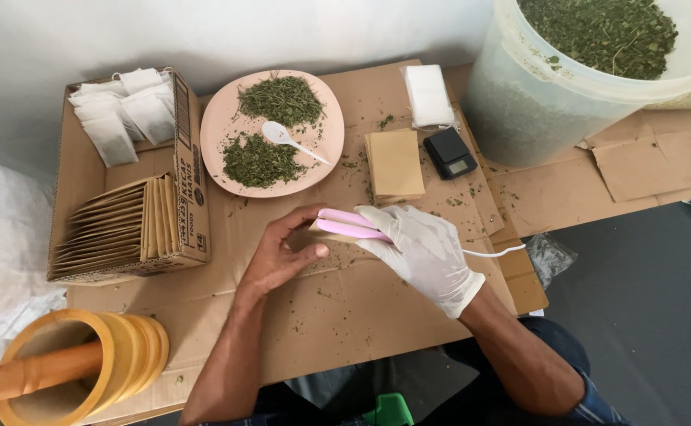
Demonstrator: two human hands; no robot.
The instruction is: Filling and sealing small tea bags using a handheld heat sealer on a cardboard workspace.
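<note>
Head view: the right hand [423, 251], wearing a white glove, is clenching a pink sealer [351, 225] from above, its white cord [495, 252] trailing off to the right. The bare left hand [282, 254] is gripping the left end of a tan pouch [319, 229] that is sitting between the sealer's arms, thumb below and fingers curled over it. Both hands are hovering just above the cardboard sheet [322, 315] that is covering the work surface. Just beyond the hands a pink plate [221, 118] is carrying two heaps of dried green herb [281, 99] with a white spoon [286, 138] lying between them. To the plate's right, a stack of tan pouches [394, 164] is lying beside a small black scale [450, 152], with a pile of white filter bags [428, 95] just behind. At the left, an open carton [192, 150] is holding more white bags in its far half and upright tan pouches in its near half. At the top right a large translucent bucket [535, 102] is standing filled with herb. At the bottom left a yellow mortar [125, 347] is lying on its side with a wooden pestle [30, 375] inside.
</note>
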